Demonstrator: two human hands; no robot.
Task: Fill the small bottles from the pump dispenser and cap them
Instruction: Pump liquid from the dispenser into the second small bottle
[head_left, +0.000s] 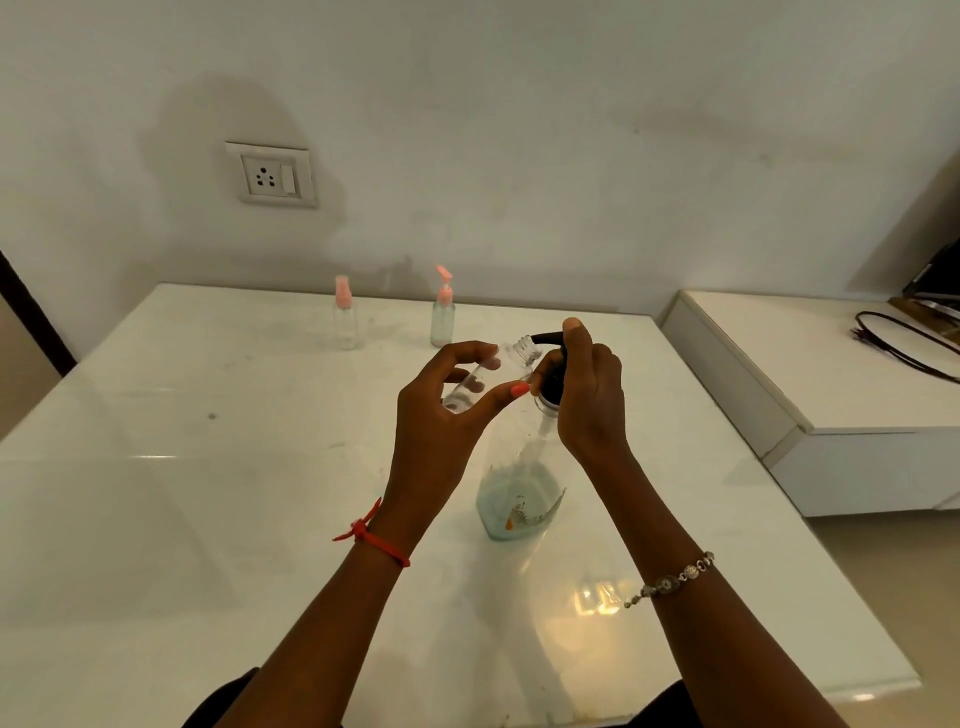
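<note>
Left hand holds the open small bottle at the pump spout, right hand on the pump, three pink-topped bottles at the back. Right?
No: the head view shows two pink-topped bottles at the back, not three. The rest holds: left hand holds the open small bottle at the pump spout, right hand on the pump.

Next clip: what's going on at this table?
The left hand holds an uncapped small bottle tilted, its neck at the black nozzle of the pump dispenser. The right hand grips the pump head. The small bottle looks empty. A pink-capped bottle and a pink-pump bottle stand at the table's far edge.
</note>
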